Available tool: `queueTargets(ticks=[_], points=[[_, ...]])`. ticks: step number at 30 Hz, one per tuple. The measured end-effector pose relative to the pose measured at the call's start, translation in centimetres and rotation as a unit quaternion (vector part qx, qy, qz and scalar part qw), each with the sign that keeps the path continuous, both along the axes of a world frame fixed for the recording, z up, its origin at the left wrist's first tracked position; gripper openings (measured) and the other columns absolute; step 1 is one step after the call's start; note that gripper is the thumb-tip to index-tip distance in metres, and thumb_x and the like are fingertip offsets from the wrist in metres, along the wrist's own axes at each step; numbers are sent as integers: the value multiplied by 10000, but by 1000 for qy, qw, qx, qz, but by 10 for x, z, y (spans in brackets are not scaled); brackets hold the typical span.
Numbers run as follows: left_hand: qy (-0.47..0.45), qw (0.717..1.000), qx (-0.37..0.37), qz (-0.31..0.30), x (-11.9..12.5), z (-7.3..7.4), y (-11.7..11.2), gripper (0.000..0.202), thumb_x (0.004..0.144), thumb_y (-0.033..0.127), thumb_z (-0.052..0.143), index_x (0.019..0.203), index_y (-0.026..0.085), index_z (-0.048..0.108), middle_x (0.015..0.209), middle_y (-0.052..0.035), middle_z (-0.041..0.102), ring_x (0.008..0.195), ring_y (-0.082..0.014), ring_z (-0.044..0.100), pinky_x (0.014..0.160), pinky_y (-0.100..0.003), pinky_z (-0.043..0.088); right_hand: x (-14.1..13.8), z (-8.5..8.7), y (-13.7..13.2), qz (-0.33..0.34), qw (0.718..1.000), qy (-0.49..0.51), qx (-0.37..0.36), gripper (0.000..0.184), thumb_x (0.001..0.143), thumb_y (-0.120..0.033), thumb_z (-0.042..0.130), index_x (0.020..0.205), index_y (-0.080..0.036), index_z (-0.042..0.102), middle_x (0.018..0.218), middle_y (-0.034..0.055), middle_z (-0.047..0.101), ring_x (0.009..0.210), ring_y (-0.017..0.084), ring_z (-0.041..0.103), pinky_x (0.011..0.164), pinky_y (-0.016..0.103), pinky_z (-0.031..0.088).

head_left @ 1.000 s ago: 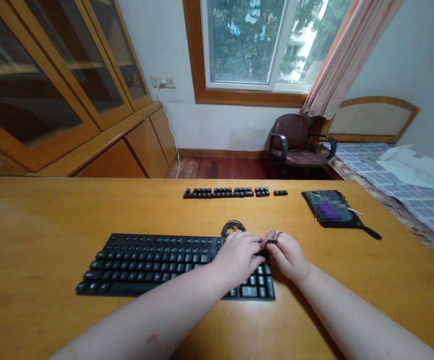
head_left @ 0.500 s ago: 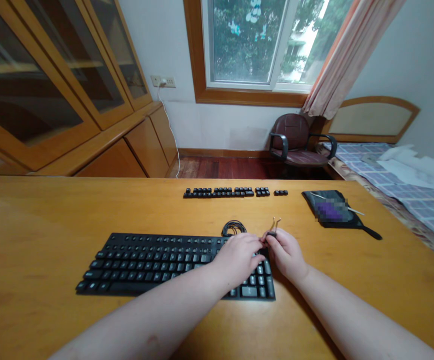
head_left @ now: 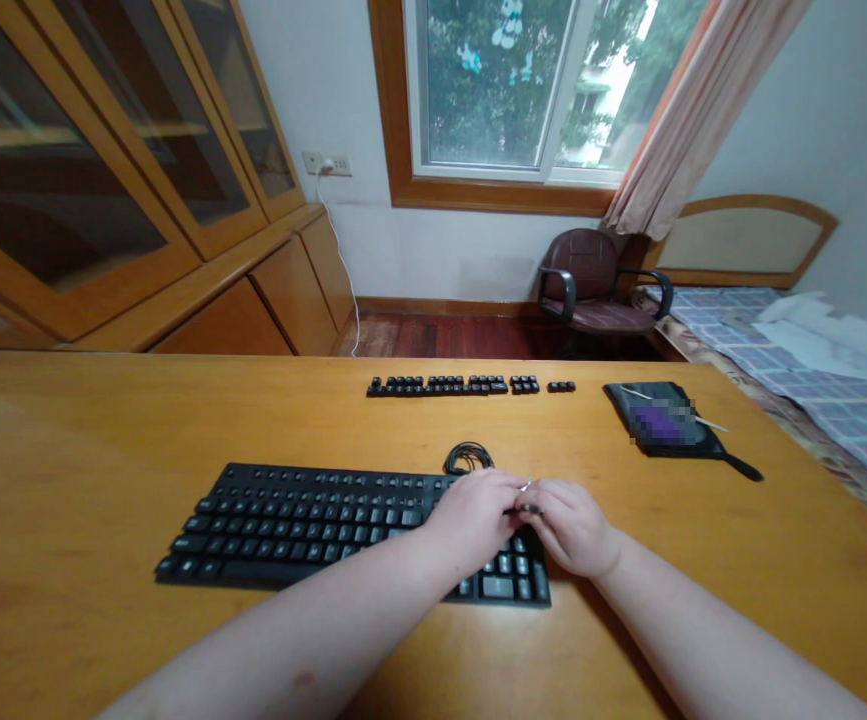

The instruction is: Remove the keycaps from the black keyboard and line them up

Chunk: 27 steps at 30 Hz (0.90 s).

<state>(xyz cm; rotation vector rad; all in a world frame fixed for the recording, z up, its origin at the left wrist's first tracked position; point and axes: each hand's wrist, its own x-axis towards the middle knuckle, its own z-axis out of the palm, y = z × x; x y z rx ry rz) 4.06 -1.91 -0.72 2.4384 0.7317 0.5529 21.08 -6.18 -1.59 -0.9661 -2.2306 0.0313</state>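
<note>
A black keyboard (head_left: 305, 530) lies on the wooden desk, with bare key stems along its upper rows. Over its right end my left hand (head_left: 470, 515) is bent, fingers closed together; whatever they grip is hidden. My right hand (head_left: 572, 525) meets it at the fingertips, above the number pad. Pinched in the right hand is a small wire keycap puller (head_left: 530, 509), its dark end showing between the fingers and its wire prongs mostly hidden. Both hands cover the keys beneath them.
Loose black keycaps (head_left: 440, 385) stand in rows toward the desk's far edge. A coiled cable (head_left: 468, 457) sits just behind the keyboard. At the right lies a black pouch (head_left: 677, 440) with a thin white stick on it. A chair (head_left: 590, 280) stands beyond the desk.
My right hand has turned the keycap puller over: its prongs pointed up before and now its dark end shows. The hand has come slightly left and down against my left hand.
</note>
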Motion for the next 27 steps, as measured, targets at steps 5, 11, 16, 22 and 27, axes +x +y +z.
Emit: queueTargets(ticks=[5,11,16,22,27], points=[[0,1000,-15,-25,1,3,-1,143,814,241,573,908,217,676,984,-27,680,957,-181,592,908,-322,429,-3,1,-5,6,999,34,-4,142,831,-172,422,880,-201,553,722,58,618,670,175,587,615,289,477],[21,999,-28,3,1,6,-2,178,802,275,587,949,198,651,938,-46,674,923,-200,595,857,-337,443,-4,0,-3,-10,991,117,-58,175,865,-143,374,851,-204,537,728,53,604,680,160,579,624,285,488],[16,999,-29,32,-1,7,-3,220,792,289,598,991,202,636,958,-40,672,931,-201,585,852,-336,439,-1,-11,0,-88,960,228,-138,204,906,-255,370,840,-207,557,628,21,574,566,152,561,570,292,474],[-21,996,-57,67,-2,10,-3,177,823,264,540,961,216,639,968,-22,668,923,-178,586,837,-310,445,0,-21,3,-81,887,384,-243,251,905,-365,396,842,-193,568,575,24,592,507,163,570,505,294,480],[-37,994,-57,86,-2,9,-3,177,830,278,535,962,202,626,972,-31,660,917,-182,583,834,-314,447,0,-19,6,-61,902,373,-210,243,891,-349,435,829,-189,607,701,61,618,657,182,596,618,321,503]])
